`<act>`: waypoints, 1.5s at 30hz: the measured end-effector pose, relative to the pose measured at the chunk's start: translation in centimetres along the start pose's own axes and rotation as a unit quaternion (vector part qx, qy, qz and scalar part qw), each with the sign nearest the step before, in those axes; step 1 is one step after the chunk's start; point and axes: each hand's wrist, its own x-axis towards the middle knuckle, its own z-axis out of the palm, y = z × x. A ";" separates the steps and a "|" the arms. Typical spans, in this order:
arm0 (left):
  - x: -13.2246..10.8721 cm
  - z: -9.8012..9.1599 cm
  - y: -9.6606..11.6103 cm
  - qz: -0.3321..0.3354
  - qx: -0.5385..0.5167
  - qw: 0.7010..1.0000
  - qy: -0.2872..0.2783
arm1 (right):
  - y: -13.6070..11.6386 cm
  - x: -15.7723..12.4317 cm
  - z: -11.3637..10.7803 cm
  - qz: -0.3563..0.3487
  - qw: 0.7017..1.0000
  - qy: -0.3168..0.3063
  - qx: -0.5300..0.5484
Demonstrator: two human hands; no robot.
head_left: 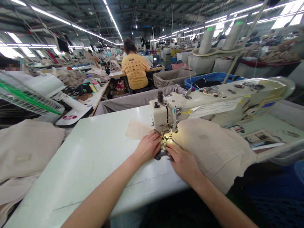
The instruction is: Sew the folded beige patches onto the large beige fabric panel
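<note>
At the sewing machine (163,115), my left hand (149,146) is just left of the lit presser foot (168,136). Its fingers are drawn together at the edge of a pale fabric strip (137,129), which lies flat behind them. On the near right side of the foot, my right hand (184,161) has its fingers closed at the edge of a large beige fabric piece (211,142). That piece spreads right under the machine arm and hangs over the table's front edge. Both sets of fingertips are partly hidden, and the needle is hard to make out.
The pale sewing table (99,158) extends left. More beige fabric (26,148) is piled at far left, below a white fan (47,91). Thread cones (206,42) stand behind the machine, near a blue basket (218,77). A person in a yellow shirt (135,71) sits ahead.
</note>
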 end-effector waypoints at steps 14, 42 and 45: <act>-0.4 0.3 0.1 -0.021 -0.003 1.000 0.012 | 0.2 -0.1 0.6 -0.015 0.999 0.028 -0.005; -1.6 -0.2 0.4 -0.032 -0.023 0.999 0.028 | 0.1 -0.2 0.8 -0.031 0.998 0.055 -0.025; -4.0 -1.2 1.6 -0.042 -0.020 0.999 0.002 | 0.3 -0.4 1.0 -0.040 0.997 0.062 -0.027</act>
